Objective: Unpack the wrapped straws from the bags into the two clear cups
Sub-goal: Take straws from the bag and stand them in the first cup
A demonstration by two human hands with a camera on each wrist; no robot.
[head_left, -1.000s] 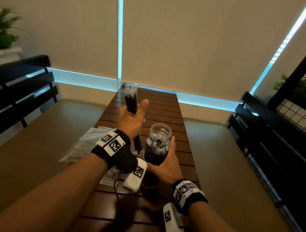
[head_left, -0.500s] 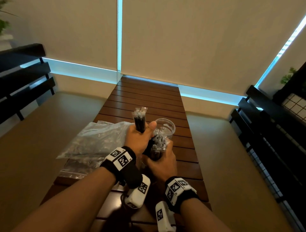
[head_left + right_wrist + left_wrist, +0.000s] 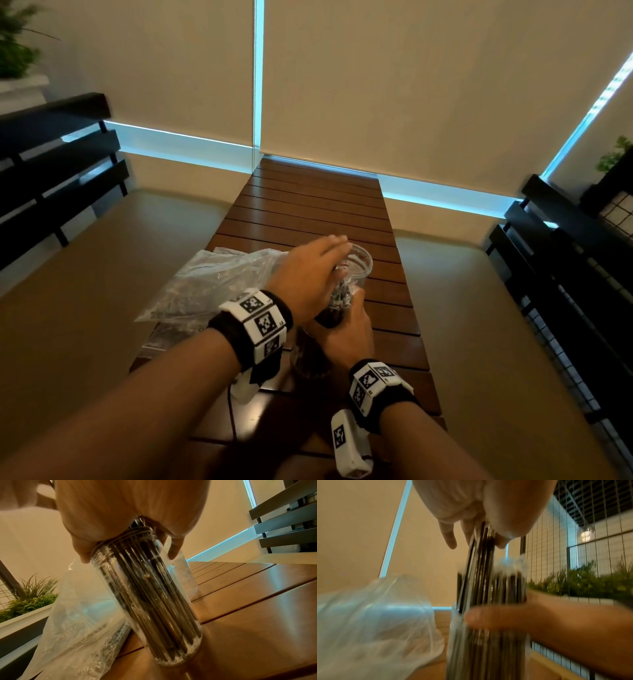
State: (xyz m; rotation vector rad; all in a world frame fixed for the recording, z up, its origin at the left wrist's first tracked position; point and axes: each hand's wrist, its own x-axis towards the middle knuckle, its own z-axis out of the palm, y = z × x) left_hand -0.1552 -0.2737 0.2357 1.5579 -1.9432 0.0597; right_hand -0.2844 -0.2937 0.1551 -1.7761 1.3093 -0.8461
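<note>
Our right grip (image 3: 346, 337) wraps the neck of the tall clear plastic cup (image 3: 150, 601) packed with black wrapped straws (image 3: 154, 595), standing on the brown slatted wooden tabletop (image 3: 315, 205). Our left grip (image 3: 308, 274) reaches over it, fingers seemingly pinching a few straws through the blur. Beside lie the crumpled clear plastic bags (image 3: 209, 281) and, just beyond, a second clear cup (image 3: 361, 263).

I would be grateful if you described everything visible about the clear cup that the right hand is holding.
The cup is a tall, clear plastic cylinder with ridges round its rim, packed with dark wrapped straws. It leans, its base on the slatted wooden table. The right hand grips it near the top; the left hand reaches over the straw tops. A plastic bag lies beside it.
</note>
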